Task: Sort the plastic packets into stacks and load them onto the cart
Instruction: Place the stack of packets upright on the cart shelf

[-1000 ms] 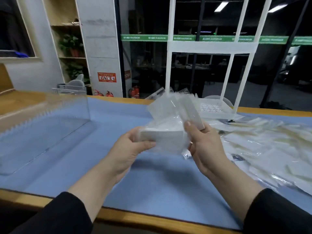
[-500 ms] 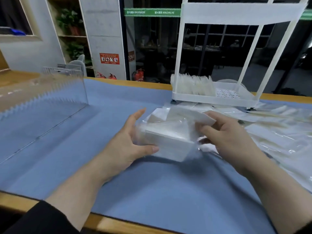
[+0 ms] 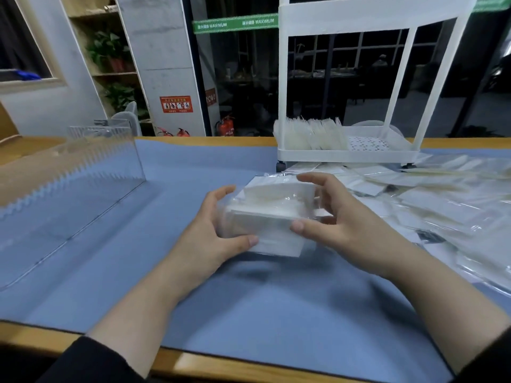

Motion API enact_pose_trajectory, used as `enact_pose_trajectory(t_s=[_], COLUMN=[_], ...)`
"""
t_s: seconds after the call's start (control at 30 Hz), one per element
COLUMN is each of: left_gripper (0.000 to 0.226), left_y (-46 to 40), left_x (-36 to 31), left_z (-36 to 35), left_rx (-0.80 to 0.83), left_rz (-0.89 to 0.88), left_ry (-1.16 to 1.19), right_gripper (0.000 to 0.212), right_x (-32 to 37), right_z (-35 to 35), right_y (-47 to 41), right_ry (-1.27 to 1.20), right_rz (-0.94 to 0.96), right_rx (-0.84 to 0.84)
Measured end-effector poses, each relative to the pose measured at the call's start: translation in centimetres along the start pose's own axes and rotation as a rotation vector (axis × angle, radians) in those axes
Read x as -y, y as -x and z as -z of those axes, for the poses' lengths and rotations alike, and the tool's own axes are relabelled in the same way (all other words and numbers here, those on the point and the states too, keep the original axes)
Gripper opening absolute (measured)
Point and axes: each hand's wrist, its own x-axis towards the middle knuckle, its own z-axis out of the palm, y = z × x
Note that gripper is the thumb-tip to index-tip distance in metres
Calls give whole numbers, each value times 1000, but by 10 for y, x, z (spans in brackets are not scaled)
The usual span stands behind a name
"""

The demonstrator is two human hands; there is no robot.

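A stack of clear plastic packets with white inserts (image 3: 272, 217) sits low over the blue mat at the table's middle. My left hand (image 3: 213, 233) grips its left side, thumb on the front edge. My right hand (image 3: 340, 219) holds its right side, thumb in front and fingers curled over the top. The white cart (image 3: 345, 154) stands at the table's far edge, with a row of upright packets (image 3: 309, 135) on the left part of its bottom tray. Several loose packets (image 3: 448, 205) lie spread over the mat on the right.
A clear acrylic box (image 3: 83, 172) with a toothed edge lies on the left of the blue mat (image 3: 249, 305). The wooden table edge (image 3: 221, 366) runs along the front. Behind the table are a pillar, plant shelves and dark glass.
Both hands have lowered the packet stack from mid-air towards the mat and squared it between them. The view has tilted down, bringing the cart's bottom tray into sight.
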Motion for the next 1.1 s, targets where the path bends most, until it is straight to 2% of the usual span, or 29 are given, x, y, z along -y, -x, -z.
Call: enact_pose_trajectory(t_s=[0.13,0.2,0.33,0.43,0.5,0.57,0.63,0.7,0.83,1.0,1.1], left_gripper=[85,74,82,66,38,18,22,24,19,22,17], left_y=[2,3,3,-1,-3,-6,-8,-10,-14,-10,-9], left_x=[-2,-7,-14,-13,-13,-16,-19,-18,-12,-12,-10], left_z=[-2,-5,-13,-14,-14,-16,-21,-25,-24,-26,-24], left_rx=[61,46,-163,-299,-362,-387,-383,-389,-411,-389,-395], left_rz=[-20,-10,-47,6,44,86,117,120,137,104,82], left_ry=[9,59,29,-14,16,96,140,110,142,184,187], right_gripper=[76,73,76,61,54,64,81,86,73,69,68], right_x=[-5,-4,-1,-1,-4,-5,-3,-1,-3,-1,-2], right_z=[-9,-18,-29,-30,-30,-30,-28,-25,-25,-34,-31], right_y=[1,1,-2,-2,-3,-3,-2,-1,-1,0,-1], right_ry=[173,188,118,195,283,314,304,283,254,161,223], right_rz=[-38,-15,77,99,93,95,97,93,52,39,62], right_rx=[94,76,-49,-66,-52,-79,-92,-96,-87,38,-5])
